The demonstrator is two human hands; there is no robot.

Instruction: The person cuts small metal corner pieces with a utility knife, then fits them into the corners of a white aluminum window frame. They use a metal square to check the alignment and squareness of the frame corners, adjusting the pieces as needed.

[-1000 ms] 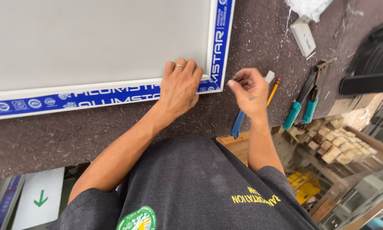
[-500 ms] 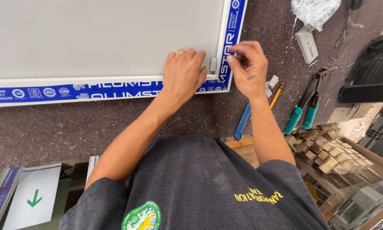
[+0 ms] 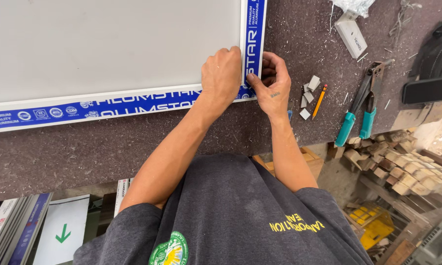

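Note:
A white panel (image 3: 108,44) lies on the dark bench top (image 3: 132,152). Its frame (image 3: 132,104) is wrapped in blue printed film. My left hand (image 3: 222,73) presses on the frame's near right corner, fingers bunched over the inner edge. My right hand (image 3: 271,83) is just outside that corner. Its thumb and fingers pinch the frame's right side strip. I cannot see whether it also holds something small. A blue-handled tool (image 3: 290,114) peeks out beside my right wrist.
Small grey blocks (image 3: 309,91) and an orange pencil (image 3: 319,100) lie right of my right hand. Beyond them are teal-handled pliers (image 3: 354,115) and a white box (image 3: 353,37). Stacked wooden blocks (image 3: 398,167) sit below the bench's edge, and a green-arrow sign (image 3: 61,233) at the lower left.
My right hand rose from the bench beside the blue tool to the frame's right strip. My left hand slid right along the corner and its fingers drew together.

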